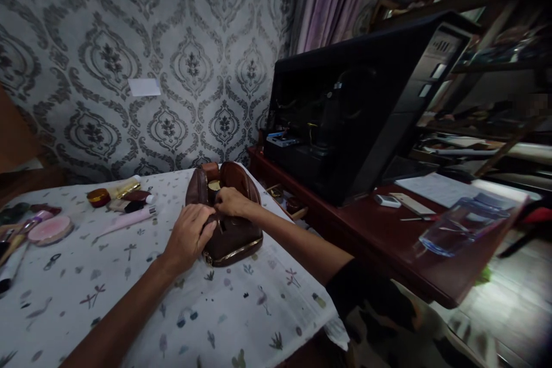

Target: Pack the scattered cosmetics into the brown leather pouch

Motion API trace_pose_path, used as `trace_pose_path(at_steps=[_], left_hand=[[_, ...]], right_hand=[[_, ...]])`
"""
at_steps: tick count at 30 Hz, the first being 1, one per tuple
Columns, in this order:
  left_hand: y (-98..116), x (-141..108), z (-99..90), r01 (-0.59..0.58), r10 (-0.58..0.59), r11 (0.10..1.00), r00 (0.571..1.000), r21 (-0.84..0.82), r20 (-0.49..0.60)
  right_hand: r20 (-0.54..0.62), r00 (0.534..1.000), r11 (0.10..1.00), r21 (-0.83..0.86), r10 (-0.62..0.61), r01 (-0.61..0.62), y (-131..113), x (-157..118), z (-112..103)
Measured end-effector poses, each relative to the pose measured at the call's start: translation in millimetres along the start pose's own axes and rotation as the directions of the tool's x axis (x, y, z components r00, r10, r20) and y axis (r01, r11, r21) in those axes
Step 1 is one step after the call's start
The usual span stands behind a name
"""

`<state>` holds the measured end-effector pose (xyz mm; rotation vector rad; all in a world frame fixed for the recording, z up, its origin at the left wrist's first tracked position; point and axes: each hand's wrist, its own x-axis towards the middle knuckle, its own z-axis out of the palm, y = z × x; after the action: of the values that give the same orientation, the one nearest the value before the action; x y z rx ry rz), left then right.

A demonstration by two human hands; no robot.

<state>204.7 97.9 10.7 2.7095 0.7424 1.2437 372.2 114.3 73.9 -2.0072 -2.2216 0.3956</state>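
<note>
A dark brown leather bag [239, 237] with a gold zip lies opened out on the patterned white cloth [215, 313]. My left hand [187, 233] is closed on its near left edge, the thumb over the rim. My right hand [233, 203] reaches into the bag from the right with its fingers curled; what lies between the fingertips is hidden. Just beyond those fingers, a small round gold-topped item [214, 185] sits inside the bag.
At left on the cloth are a pink compact [50, 229], brushes, a pale pink tube [129, 220] and several other cosmetics. A black computer case [328, 109] stands on the dark red desk [366, 236] to the right. Near that desk's edge lies a clear plastic container [463, 224].
</note>
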Motion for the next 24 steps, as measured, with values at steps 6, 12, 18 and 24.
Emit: trace_pose_path(at_steps=[6, 12, 18, 24], left_hand=[[-1.0, -0.9, 0.1, -0.012, 0.012, 1.000, 1.000, -0.012, 0.002], [-3.7, -2.8, 0.9, -0.036, 0.035, 0.999, 0.999, -0.013, -0.004], [-0.2, -1.5, -0.5, -0.016, 0.016, 1.000, 1.000, -0.004, 0.007], [1.5, 0.2, -0.6, -0.017, 0.017, 1.000, 1.000, -0.008, 0.010]], right_hand=[[-0.091, 0.993, 0.994, -0.064, 0.081, -0.087, -3.6, 20.5, 0.8], [-0.024, 0.994, 0.985, -0.134, 0.103, -0.105, -3.7, 31.2, 7.7], [0.028, 0.992, 0.969, -0.218, 0.124, -0.115, 3.3, 31.6, 2.3], [0.055, 0.994, 0.970, -0.229, 0.098, -0.083, 5.0, 26.1, 0.2]])
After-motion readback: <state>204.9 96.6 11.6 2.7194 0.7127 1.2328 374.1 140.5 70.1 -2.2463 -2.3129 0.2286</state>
